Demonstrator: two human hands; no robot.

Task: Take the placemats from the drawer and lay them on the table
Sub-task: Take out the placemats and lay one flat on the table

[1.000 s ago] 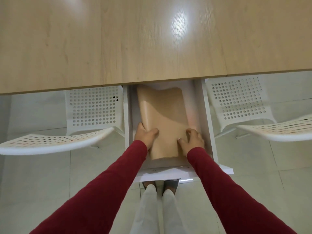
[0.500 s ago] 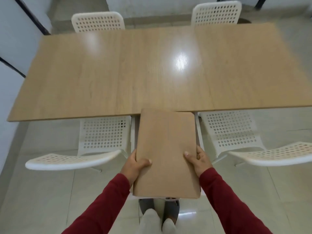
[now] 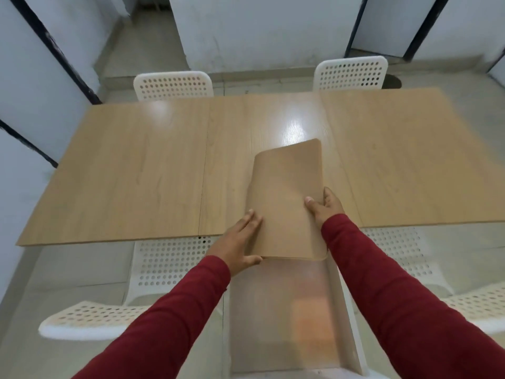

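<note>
A stack of tan placemats [image 3: 284,203] hangs over the near edge of the wooden table [image 3: 136,170], its far end over the tabletop and its near end past the edge. My left hand [image 3: 237,242] holds the stack's near left corner, fingers along the side and thumb under the near edge. My right hand [image 3: 325,206] grips the right side, thumb on top. The white drawer [image 3: 347,318] stands pulled out below the stack, with a blurred tan surface showing inside.
Two white perforated chairs [image 3: 169,258] [image 3: 404,253] are tucked in on either side of the drawer. Two more [image 3: 173,86] [image 3: 351,73] stand at the table's far side. Grey walls with dark frames surround the table.
Both hands have lifted the placemats out of the drawer and carried them forward, from level with the table's near edge to partly over the tabletop. The view has tilted up.
</note>
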